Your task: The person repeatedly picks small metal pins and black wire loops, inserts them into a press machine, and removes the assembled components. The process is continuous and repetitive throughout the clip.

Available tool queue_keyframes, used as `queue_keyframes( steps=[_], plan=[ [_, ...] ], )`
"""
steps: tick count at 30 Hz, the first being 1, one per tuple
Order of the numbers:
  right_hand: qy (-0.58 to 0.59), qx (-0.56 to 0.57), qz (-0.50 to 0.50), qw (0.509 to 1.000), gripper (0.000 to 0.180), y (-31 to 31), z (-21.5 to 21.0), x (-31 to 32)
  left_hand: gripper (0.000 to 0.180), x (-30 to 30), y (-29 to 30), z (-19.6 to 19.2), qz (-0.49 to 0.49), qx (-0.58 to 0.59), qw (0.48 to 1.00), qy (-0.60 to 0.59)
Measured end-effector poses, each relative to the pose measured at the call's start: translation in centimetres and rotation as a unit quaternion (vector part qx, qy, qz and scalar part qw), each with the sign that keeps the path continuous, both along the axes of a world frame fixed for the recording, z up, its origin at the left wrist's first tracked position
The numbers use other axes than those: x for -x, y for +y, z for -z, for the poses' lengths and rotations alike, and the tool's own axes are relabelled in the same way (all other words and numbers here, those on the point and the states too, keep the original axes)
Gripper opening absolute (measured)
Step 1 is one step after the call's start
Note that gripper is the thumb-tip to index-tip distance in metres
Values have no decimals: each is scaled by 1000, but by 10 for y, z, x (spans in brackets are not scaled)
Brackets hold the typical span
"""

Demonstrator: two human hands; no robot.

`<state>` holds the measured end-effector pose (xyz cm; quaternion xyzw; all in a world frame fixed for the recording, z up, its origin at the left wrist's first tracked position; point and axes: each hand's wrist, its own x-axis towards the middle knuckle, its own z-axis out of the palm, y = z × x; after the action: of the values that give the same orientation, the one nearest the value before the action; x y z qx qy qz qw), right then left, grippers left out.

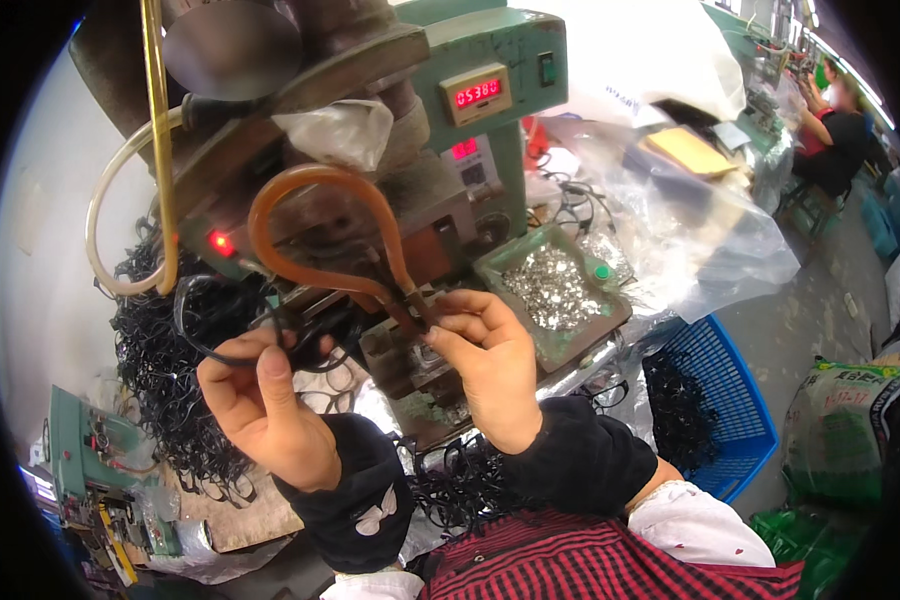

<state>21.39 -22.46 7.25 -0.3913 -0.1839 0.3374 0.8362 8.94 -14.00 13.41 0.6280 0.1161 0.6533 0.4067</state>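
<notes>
My left hand [260, 400] is closed around a thin black elastic cord loop [215, 350] that trails off to the left. My right hand [485, 360] pinches the other end of the cord at the die [410, 330] of a green press machine [450, 120]. An orange hose loop [320, 230] hangs just above my fingers. Both wrists wear black sleeve covers. The point where the cord meets the die is hidden by my fingers.
A green tray of small silver metal clips [555, 290] sits right of the die. A heap of black cord loops [160, 370] lies at left, more in a blue basket [720, 400] at right. Clear plastic bags cover the bench behind. Another person [835, 130] sits far right.
</notes>
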Motion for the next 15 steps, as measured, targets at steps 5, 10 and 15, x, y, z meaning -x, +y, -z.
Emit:
queue_keyframes(
  steps=[5, 10, 15],
  plan=[
    [-220, 41, -23, 974, 47, -34, -17, -3, 19, 13, -26, 6, -5, 4, 998, 64],
    [-644, 291, 224, 671, 30, -35, 38, -101, 24, -13, -54, 11, 68, 79, 986, 132],
    [-686, 310, 263, 604, 14, -40, 79, -133, 20, -24, -54, 9, 22, 51, 980, 194]
  ],
)
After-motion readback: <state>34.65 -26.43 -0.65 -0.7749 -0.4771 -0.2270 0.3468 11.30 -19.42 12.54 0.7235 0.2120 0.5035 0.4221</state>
